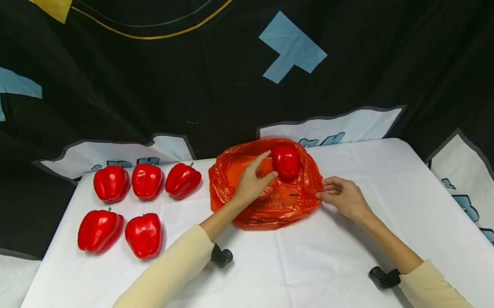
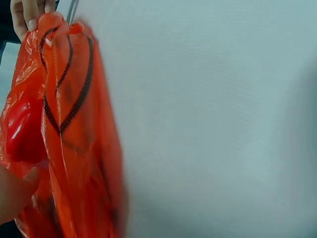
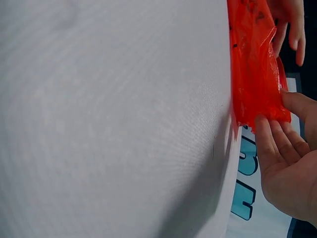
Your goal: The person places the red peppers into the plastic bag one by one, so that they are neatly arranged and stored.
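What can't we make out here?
Head: print on the orange plastic bag, too small and creased to read.
Head: bag floor beneath the bagged red bell pepper, hidden by that pepper.
Left wrist: most of the left hand, cut off by the left edge.
Right wrist: the bag's far end, cut off by the top edge.

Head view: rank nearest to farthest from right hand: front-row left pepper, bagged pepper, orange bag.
1. Orange bag: rim at the right hand.
2. Bagged pepper: inside, right half.
3. Front-row left pepper: left of the bag.
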Action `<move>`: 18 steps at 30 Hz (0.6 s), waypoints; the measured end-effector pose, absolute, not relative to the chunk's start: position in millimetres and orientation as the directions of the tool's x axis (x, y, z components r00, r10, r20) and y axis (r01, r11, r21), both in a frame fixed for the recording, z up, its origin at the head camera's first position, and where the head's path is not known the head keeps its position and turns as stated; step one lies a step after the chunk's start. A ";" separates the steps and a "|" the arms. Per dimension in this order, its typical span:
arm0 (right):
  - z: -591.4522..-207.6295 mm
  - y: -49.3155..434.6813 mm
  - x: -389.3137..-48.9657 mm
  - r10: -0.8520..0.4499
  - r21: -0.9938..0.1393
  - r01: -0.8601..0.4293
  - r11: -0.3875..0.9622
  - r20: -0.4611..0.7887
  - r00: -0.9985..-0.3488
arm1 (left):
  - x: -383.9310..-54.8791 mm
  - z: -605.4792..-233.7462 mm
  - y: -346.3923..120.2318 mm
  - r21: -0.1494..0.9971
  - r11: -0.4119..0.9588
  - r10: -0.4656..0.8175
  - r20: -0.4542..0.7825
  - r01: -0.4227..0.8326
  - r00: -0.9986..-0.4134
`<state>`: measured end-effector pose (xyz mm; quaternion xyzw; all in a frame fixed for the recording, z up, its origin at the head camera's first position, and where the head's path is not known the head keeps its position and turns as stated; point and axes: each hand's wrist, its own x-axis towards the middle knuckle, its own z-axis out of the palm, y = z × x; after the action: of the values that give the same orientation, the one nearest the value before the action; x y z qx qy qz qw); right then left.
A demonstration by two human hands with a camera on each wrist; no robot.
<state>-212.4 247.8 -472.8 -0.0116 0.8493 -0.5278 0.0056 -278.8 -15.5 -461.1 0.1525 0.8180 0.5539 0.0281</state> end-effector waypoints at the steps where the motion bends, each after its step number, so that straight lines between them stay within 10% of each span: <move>1: -472.8 248.0 -212.3 -0.025 -0.897 -0.011 0.443 0.000 -1.000 | -275.9 -460.2 -18.9 0.920 0.327 0.288 0.121 0.216 -0.950; 18: -470.1 247.8 -211.0 -0.026 -0.912 0.011 0.411 -0.023 -0.999 | -230.2 -435.6 -65.3 0.950 0.209 0.332 0.153 0.231 -0.931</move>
<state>-211.0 247.8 -470.1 -0.0045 0.8397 -0.5427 0.0167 -230.2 -65.3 -435.6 0.1814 0.7765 0.6020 0.0419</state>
